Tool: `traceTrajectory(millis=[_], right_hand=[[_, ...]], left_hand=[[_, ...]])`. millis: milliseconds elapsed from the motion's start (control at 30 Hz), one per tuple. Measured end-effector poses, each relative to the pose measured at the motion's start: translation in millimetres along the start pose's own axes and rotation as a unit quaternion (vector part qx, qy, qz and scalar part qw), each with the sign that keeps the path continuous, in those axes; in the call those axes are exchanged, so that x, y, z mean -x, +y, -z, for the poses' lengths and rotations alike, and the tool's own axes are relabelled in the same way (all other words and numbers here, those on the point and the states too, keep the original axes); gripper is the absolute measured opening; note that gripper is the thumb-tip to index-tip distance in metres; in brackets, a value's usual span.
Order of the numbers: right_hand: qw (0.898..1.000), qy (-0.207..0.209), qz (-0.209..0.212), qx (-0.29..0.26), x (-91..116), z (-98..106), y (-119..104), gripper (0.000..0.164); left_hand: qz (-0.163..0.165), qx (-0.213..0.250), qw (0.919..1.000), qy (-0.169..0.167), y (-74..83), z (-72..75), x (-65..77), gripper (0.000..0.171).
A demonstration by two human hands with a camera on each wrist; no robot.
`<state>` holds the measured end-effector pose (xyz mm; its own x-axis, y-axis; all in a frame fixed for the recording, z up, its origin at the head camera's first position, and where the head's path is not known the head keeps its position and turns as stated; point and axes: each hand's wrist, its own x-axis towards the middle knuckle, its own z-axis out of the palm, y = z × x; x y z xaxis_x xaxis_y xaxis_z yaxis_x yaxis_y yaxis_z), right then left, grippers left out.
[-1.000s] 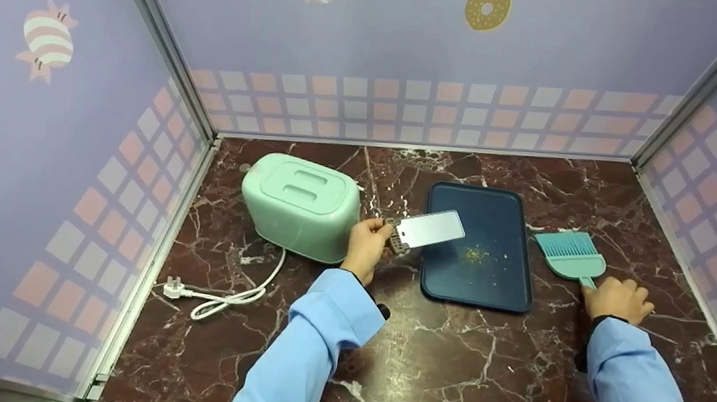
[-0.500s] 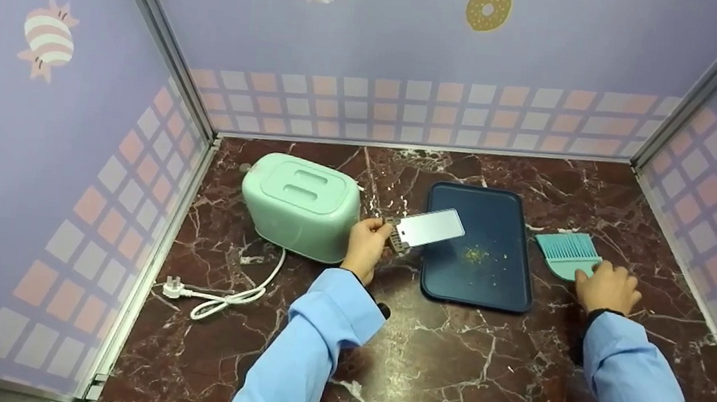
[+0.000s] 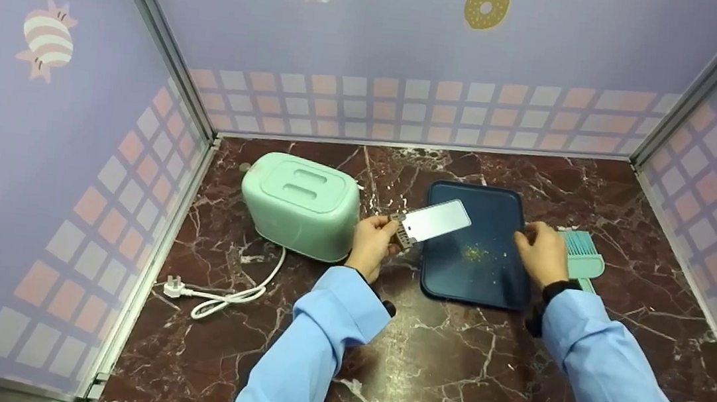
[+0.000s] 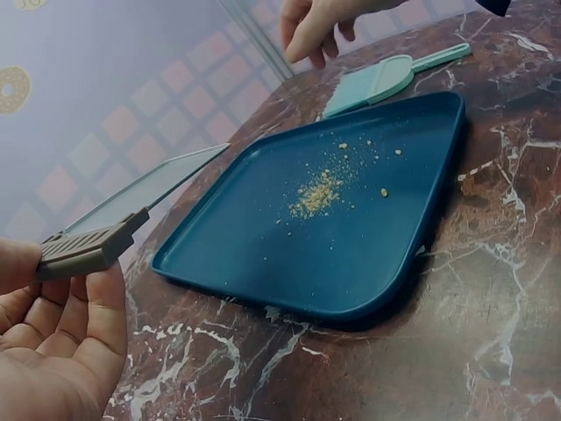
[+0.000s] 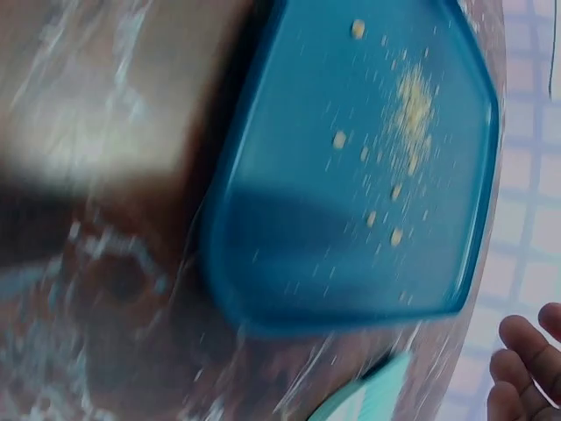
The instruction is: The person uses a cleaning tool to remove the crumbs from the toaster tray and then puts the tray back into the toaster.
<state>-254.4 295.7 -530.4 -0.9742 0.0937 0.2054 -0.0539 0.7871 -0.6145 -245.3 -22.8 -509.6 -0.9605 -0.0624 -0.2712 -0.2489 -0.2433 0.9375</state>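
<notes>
My left hand (image 3: 373, 242) pinches the brown ridged end of a crumb tray (image 3: 437, 221), a flat silver metal plate. The plate is held tilted, its far end over the left part of a dark blue baking tray (image 3: 477, 280). Yellowish crumbs (image 4: 317, 193) lie scattered in the baking tray. Over that tray's right edge hangs my right hand (image 3: 543, 250), fingers loosely bent and holding nothing. Beside it, partly hidden by the hand, a mint-green brush (image 3: 585, 265) lies on the table; in the left wrist view the brush (image 4: 372, 83) shows bristles and handle.
A mint-green toaster (image 3: 301, 208) stands left of my left hand. Its white cord and plug (image 3: 175, 288) lie on the marbled table (image 3: 433, 382). Patterned panels (image 3: 375, 43) enclose the back and sides. Small light flecks show on the table behind the left hand.
My right hand has left the brush and moved left to the baking tray's right edge. The crumb tray's far end has risen slightly in my left hand.
</notes>
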Motion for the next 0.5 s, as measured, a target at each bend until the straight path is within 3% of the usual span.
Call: traceTrajectory(millis=[233,500], right_hand=[[0.999,-0.050,0.004,-0.021,2.7,-13.6,-21.3,0.038],[0.994,-0.099,0.010,-0.050,5.2,-27.3,-39.2,0.041]], left_hand=[[0.014,0.041,0.9991,-0.006,0.2,-4.2,0.3,0.018],[0.003,0.085,0.9963,-0.012,-5.0,-10.3,-0.5,0.016]])
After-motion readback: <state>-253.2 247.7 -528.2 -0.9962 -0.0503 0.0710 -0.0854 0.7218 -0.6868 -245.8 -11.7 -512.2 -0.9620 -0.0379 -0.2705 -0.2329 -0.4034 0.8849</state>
